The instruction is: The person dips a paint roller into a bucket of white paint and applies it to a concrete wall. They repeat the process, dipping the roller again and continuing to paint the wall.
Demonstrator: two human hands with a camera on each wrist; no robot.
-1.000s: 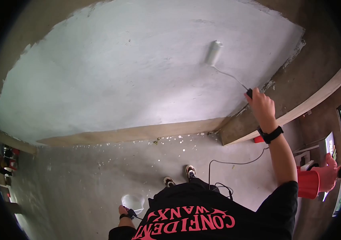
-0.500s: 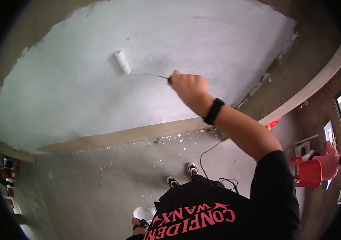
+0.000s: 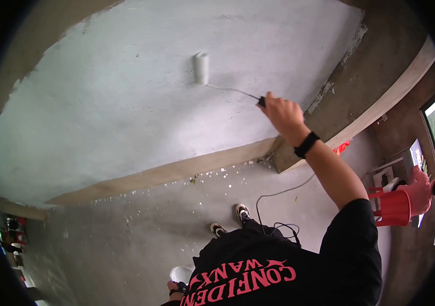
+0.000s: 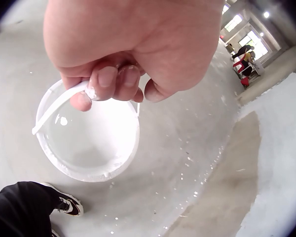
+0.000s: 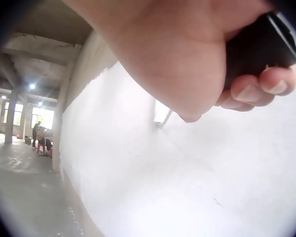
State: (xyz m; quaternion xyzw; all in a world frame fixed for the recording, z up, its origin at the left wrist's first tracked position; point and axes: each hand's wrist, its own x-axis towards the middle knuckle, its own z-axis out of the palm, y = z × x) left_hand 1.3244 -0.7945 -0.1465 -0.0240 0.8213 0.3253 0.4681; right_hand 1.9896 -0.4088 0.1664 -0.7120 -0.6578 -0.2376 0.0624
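My right hand (image 3: 284,115) grips the black handle (image 5: 259,49) of a paint roller, fingers curled round it. The white roller sleeve (image 3: 202,69) lies against the white-painted wall (image 3: 125,102) at the end of a thin bent rod; in the right wrist view the hand mostly hides it. Low at my side, my left hand (image 4: 133,44) holds the white bail handle (image 4: 59,106) of a bucket (image 4: 48,153) in its curled fingers. Whitish paint shows inside the bucket, which hangs over the floor near my shoe (image 4: 69,205).
Bare brown wall (image 3: 217,157) borders the paint below, and a concrete ledge (image 3: 370,112) juts out at right. Paint spots dot the floor (image 3: 125,239). A dark cable (image 3: 278,194) hangs by my legs. Someone in pink (image 3: 421,191) sits on a red chair (image 3: 394,208) at right.
The roller swept left across the wall, then came partway back right, my right arm moving with it. My left hand keeps hold of the bucket, now lower in the head view than at first.
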